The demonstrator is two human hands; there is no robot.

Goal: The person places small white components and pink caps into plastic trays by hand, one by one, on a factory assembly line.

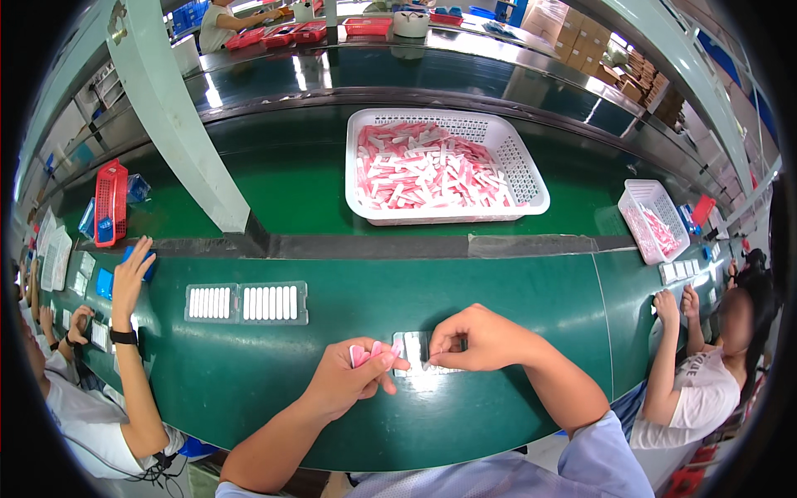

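Observation:
My left hand (347, 380) is closed round several small pink-and-white strips (359, 355), their ends poking out above the fingers. Just right of it, a clear plastic tray (410, 341) lies flat on the green table, with glare across its near part. Over the tray's right side, my right hand (481, 339) has thumb and fingers pinched together; whatever is between the fingertips is too small or hidden to make out. To the left lies an open clear case (302, 307) with white strips (271, 303) in rows in both halves.
Beyond a dark ledge (365, 246), a large white basket (448, 217) holds a heap of pink-and-white strips (432, 170). A pale post (174, 116) rises at left near a red basket (100, 203). Co-workers' arms (133, 373) are at both sides; a smaller white basket (635, 195) stands right.

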